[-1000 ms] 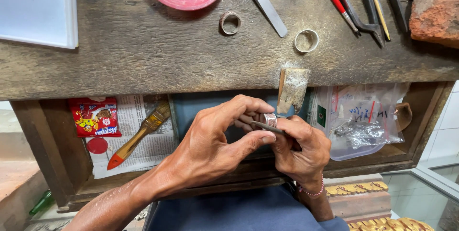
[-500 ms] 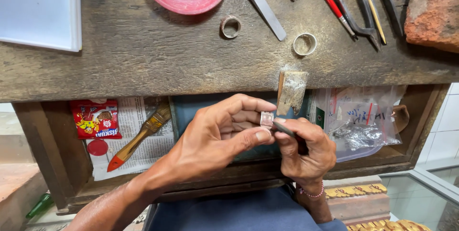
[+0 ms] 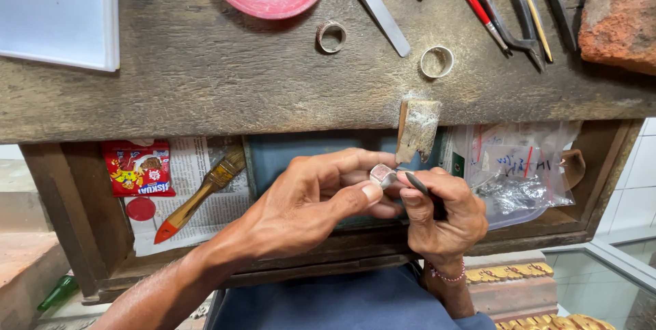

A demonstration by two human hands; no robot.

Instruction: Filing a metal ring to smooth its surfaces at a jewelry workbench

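A small silver metal ring (image 3: 383,175) sits pinched in the left hand (image 3: 321,200), its grip clenched on it between thumb and fingers, just below a worn wooden bench peg (image 3: 417,128). The right hand (image 3: 444,217) grasps a slim dark metal tool (image 3: 418,184), tip touching the ring. Above, two plain metal bands (image 3: 332,36) lie on the scarred wooden counter (image 3: 205,84)

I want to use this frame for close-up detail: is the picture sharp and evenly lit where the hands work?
Head view: even, soft daylight, no harsh glare; the left hand, right hand and small silver piece are fairly sharp; the open drawer beneath the bench sits in shade; wide-lens bending shows at the edges.
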